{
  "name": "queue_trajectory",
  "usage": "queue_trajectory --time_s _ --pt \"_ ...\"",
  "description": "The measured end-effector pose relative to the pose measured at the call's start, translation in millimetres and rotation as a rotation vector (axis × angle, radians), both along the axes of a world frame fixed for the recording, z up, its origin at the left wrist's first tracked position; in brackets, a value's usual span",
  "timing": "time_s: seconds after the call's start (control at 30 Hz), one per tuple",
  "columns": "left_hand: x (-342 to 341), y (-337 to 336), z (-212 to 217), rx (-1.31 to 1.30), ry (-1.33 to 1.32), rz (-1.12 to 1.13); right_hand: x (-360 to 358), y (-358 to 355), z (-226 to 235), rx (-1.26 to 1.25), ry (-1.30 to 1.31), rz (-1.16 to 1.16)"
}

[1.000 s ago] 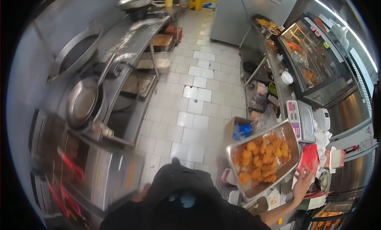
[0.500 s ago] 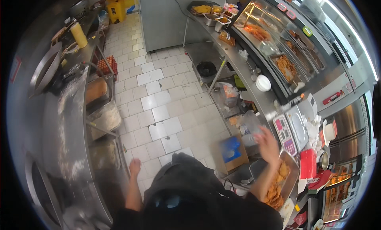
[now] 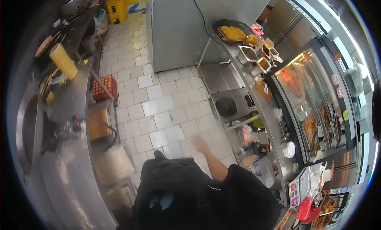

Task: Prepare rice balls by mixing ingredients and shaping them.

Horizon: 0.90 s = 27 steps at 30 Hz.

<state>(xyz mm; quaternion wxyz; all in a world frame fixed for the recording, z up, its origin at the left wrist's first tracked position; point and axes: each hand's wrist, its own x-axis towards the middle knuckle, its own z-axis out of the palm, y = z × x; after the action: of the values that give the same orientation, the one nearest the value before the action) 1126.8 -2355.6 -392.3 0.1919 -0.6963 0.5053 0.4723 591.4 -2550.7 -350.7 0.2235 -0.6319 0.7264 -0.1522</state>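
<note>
Stainless steel lines both sides of a narrow kitchen aisle as a person in a dark top walks the pale tiled floor (image 3: 158, 107), seen from overhead. The right hand (image 3: 200, 144) swings out over the tiles, blurred and holding nothing; whether its fingers are spread or curled cannot be told. The left hand is out of view. Nearest the right hand is the lower shelf (image 3: 254, 150) of the right-hand table (image 3: 274, 123), crowded with bags and a round dark pan; higher on that table stand square metal tubs (image 3: 258, 57) of sauce and a dark tray of yellow food (image 3: 233, 33). Beyond it, a curved glass warming case (image 3: 313, 107) glows orange over fried pieces. On the left, a flour-dusted steel table (image 3: 67, 107) carries a yellow cylinder (image 3: 63, 61); a stack of brown eggs in trays (image 3: 105, 87) sits below.

The risks appear plain: the swinging arm could clip the cluttered shelf in so tight a passage, and the smooth tiles could prove slippery if greasy.
</note>
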Motion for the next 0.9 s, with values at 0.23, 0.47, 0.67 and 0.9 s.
queue_trajectory --time_s 0.23,0.47,0.67,0.9 --pt "-52.8 -498.5 10.3 -0.528 0.305 0.22 -121.6 141.3 -16.9 1.231 0.04 -0.545" --pt "-93.0 -808.7 97.5 -0.643 0.608 0.674 -135.0 -133.9 -99.2 0.924 0.269 0.0" --pt "-79.4 -940.5 118.9 -0.523 0.608 0.895 -25.4 -768.2 -40.2 0.232 0.067 0.463" --pt "-21.4 -1131.5 91.9 -0.604 0.621 1.34 155.3 -1232.1 89.1 0.23 -0.657 0.287"
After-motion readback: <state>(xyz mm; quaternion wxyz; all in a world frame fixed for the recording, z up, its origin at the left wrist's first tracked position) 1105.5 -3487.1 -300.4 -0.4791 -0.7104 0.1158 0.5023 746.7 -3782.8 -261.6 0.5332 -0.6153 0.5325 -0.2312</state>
